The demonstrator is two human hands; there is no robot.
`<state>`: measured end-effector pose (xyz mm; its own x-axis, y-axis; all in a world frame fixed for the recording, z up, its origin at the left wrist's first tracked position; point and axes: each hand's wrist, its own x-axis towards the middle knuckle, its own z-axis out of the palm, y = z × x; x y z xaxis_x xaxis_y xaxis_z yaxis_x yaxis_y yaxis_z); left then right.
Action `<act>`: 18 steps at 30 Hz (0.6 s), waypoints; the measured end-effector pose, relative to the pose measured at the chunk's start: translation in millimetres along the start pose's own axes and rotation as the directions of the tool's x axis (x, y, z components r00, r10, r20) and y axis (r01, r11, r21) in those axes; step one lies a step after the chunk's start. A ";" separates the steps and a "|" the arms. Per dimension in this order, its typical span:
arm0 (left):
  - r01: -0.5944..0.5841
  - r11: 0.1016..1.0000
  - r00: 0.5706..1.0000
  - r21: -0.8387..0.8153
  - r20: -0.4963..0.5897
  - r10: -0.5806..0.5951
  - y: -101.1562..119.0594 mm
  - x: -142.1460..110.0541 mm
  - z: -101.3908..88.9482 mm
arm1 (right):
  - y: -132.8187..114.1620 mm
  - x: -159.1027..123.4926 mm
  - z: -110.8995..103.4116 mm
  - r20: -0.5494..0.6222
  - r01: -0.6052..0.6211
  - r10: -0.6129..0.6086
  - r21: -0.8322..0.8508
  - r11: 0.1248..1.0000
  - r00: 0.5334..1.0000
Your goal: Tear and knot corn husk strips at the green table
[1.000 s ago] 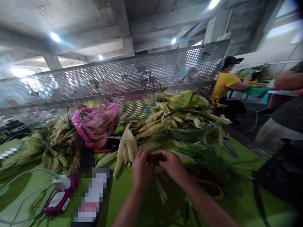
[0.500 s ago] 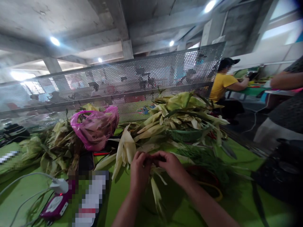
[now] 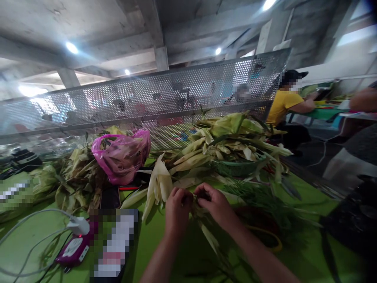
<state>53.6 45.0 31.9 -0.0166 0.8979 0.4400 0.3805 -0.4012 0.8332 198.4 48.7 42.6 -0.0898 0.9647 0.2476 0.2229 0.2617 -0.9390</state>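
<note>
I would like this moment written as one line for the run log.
left hand: curled, grip hidden | right hand: seems to pinch pale husk strip | around: pink bag, husk pile, green table

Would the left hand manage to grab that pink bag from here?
Probably yes, though pale husks stand between the left hand and the pink bag, so it would likely reach over them.

The left forearm (image 3: 163, 253) of this person rises quite steeply; the right forearm (image 3: 253, 243) comes in with more slant. Both are bare. From where I stand, the left hand (image 3: 177, 208) and the right hand (image 3: 216, 204) are close together, with the fingers (image 3: 204, 188) of each bent inward, tips partly hidden.
</note>
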 end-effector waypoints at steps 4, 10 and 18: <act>0.003 1.000 1.000 -0.014 -0.018 -0.003 -1.9 1.3 -0.5 | 8.0 3.3 -0.6 0.033 -0.058 0.060 -0.040 0.997 0.998; 0.169 0.970 0.986 -0.177 0.047 -0.163 -15.9 4.9 -0.9 | 13.9 5.8 -7.7 0.008 -0.008 0.010 -0.255 0.967 1.000; 0.275 0.906 0.960 -0.321 0.040 -0.277 -34.5 10.5 -4.3 | 15.5 10.3 -18.4 -0.003 -0.016 0.015 -0.283 0.959 1.000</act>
<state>36.3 67.6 9.2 -0.0844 0.9804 0.1780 0.0432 -0.1749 0.9836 218.7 63.2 35.0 -0.0832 0.9687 0.2338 0.4896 0.2441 -0.8371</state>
